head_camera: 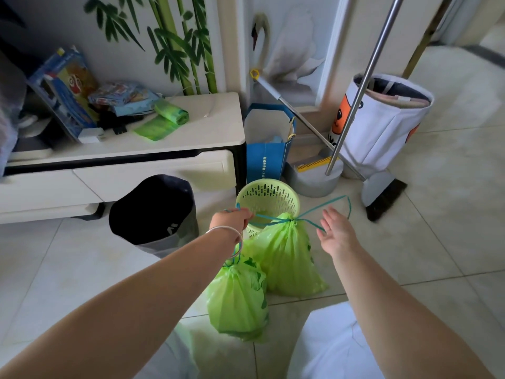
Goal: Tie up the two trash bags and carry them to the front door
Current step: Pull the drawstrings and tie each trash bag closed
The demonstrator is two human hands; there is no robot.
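Note:
Two green trash bags are cinched shut with blue drawstrings. The nearer bag (237,302) hangs by its string from my left hand (232,218). That hand is closed around the blue strings of both bags. The farther bag (287,258) rests on the tiled floor, and its string stretches from the gathered neck to my left fist. A loose loop of blue string (328,206) sticks out to the right of the neck. My right hand (337,233) hovers beside that loop with fingers spread, holding nothing.
An empty green plastic basket (269,198) stands just behind the bags. A black-lined bin (154,212) is to the left, under a white TV cabinet (191,138). A blue paper bag (269,143), dustpan, broom (382,198), pole and white fabric hamper (382,124) crowd the right wall.

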